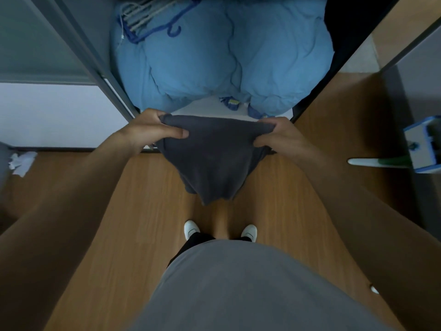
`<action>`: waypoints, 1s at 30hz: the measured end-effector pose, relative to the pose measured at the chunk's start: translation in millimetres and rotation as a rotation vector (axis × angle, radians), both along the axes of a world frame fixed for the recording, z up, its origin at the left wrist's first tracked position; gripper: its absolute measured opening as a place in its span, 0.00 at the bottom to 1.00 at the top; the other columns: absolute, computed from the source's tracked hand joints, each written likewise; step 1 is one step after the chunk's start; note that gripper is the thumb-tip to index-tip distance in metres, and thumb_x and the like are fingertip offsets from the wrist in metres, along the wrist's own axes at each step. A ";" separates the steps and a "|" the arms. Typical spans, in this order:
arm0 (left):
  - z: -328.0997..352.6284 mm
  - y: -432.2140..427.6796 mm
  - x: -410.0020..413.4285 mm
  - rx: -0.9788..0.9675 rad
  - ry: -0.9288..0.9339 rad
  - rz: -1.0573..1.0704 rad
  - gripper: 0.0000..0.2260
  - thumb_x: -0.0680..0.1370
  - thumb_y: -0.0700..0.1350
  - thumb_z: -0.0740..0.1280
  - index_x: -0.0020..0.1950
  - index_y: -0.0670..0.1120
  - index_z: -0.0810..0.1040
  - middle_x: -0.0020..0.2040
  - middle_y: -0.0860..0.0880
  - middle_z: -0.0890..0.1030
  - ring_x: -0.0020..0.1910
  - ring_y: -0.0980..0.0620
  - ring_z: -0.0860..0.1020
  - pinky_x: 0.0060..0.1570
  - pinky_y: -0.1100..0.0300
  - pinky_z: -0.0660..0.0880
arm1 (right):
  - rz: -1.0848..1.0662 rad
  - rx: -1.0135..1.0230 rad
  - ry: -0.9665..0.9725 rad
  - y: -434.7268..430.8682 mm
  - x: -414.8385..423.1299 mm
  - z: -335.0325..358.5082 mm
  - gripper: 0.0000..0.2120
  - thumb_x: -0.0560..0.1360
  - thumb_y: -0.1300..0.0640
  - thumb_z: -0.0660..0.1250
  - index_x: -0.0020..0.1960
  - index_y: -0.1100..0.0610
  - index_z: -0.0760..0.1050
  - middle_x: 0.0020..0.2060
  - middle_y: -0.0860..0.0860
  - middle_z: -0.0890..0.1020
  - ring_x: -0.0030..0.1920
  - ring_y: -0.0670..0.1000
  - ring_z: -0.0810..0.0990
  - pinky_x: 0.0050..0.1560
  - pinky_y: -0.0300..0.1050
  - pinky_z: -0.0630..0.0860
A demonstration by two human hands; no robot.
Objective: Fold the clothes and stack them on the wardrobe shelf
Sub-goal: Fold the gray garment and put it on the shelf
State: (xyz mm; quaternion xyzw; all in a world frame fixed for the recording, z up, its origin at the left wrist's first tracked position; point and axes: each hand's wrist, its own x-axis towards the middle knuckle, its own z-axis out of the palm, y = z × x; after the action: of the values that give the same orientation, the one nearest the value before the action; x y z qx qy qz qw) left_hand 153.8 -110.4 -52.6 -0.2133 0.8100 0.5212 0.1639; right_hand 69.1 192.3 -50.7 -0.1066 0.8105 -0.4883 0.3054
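A person stands facing an open wardrobe [114, 91] and holds a dark grey garment [214, 161] up in the air with both hands, just near of the shelf [205, 107] edge. The left hand [148, 130] grips the garment's upper left corner, with the thumb laid across the near face of the cloth and the fingers curled behind it. The right hand [284, 137] grips the upper right corner, with the cloth bunched in its curled fingers. Each grip is thus closed on the garment, and the top edge runs nearly level between them. The rest of the cloth hangs down in a loose, tapering fold above the wooden floor [143, 211], touching nothing else. Whether it is a shirt or trousers I cannot tell. On the shelf, far of the hands, lies a bulky blue duvet [226, 56] that fills most of the compartment, and a bundle of hangers [148, 20], blue and pale, rests on its far left part. A small blue thing peeks out under the duvet's near edge. Near the bottom, two white shoes [191, 229] point toward the wardrobe. Crumpled white paper [21, 161] lies on the floor at the left edge, and a blue and white tool [424, 144] with a pale handle sits at the right.
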 end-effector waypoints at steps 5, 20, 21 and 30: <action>-15.5 1.1 16.9 0.632 0.325 0.275 0.11 0.75 0.47 0.72 0.56 0.47 0.80 0.51 0.51 0.86 0.51 0.55 0.84 0.51 0.60 0.80 | -0.394 -0.670 -0.242 -0.4 13.8 8.8 0.11 0.74 0.69 0.68 0.53 0.60 0.82 0.52 0.56 0.86 0.55 0.55 0.84 0.54 0.46 0.80; -41.9 83.2 2.6 0.834 -0.054 0.384 0.14 0.78 0.52 0.67 0.53 0.45 0.87 0.58 0.44 0.84 0.59 0.46 0.82 0.63 0.53 0.75 | -0.501 -0.716 -0.446 19.6 19.6 25.6 0.22 0.80 0.56 0.63 0.71 0.64 0.71 0.65 0.59 0.79 0.66 0.57 0.78 0.68 0.52 0.74; -37.6 87.8 1.8 0.813 -0.080 0.372 0.15 0.79 0.53 0.66 0.54 0.44 0.86 0.58 0.44 0.84 0.58 0.46 0.82 0.62 0.53 0.74 | -0.512 -0.715 -0.449 18.3 19.4 27.9 0.21 0.80 0.56 0.63 0.71 0.65 0.71 0.65 0.59 0.79 0.65 0.57 0.79 0.66 0.51 0.75; 9.8 120.5 -27.2 0.897 0.187 0.541 0.24 0.84 0.45 0.58 0.34 0.44 0.87 0.34 0.48 0.85 0.36 0.53 0.84 0.32 0.65 0.78 | -0.484 -1.076 -0.475 48.6 -9.4 33.3 0.32 0.81 0.38 0.51 0.74 0.60 0.67 0.75 0.60 0.68 0.75 0.60 0.67 0.76 0.58 0.60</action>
State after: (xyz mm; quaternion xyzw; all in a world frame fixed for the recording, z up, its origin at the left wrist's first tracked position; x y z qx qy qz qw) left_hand 126.6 10.1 -42.7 -0.2762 0.4347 0.8568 0.0260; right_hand 59.8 240.9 -17.5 0.0519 0.3630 -0.8929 0.2614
